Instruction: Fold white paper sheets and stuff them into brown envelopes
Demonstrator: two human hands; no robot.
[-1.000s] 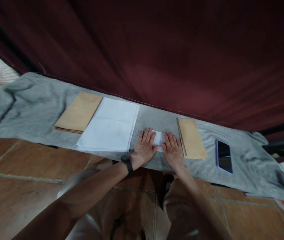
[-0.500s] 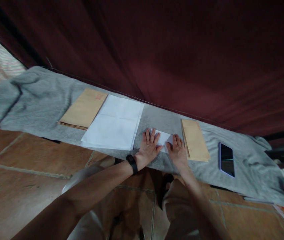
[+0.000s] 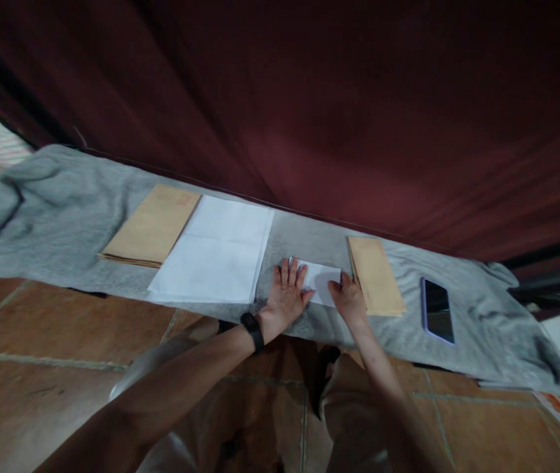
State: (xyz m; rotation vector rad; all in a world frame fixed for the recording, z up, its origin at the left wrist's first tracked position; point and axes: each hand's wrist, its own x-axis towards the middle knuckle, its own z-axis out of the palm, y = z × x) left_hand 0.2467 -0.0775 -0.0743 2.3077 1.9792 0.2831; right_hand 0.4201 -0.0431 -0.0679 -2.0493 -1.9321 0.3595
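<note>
A small folded sheet of white paper (image 3: pixel 323 276) lies on the grey cloth in front of me. My left hand (image 3: pixel 286 289) presses flat on its left end, fingers spread, with a black band on the wrist. At the right end of the paper, my right hand (image 3: pixel 349 297) has its fingers curled in and the thumb on the sheet, pinching the edge. Just beyond that hand lies a small stack of brown envelopes (image 3: pixel 377 276). Left of my left hand is a pile of larger white sheets (image 3: pixel 218 253) with crease lines.
More brown envelopes (image 3: pixel 154 223) lie against the left side of the white sheets. A phone (image 3: pixel 438 310) rests at the right on the grey cloth (image 3: pixel 77 223). Behind the narrow surface hangs a dark red curtain (image 3: pixel 309 118). Below is a tiled floor (image 3: pixel 63 328).
My right hand's fingers have gone from stretched out to curled at the paper's right edge. The left hand still lies flat. The whole view has shifted slightly.
</note>
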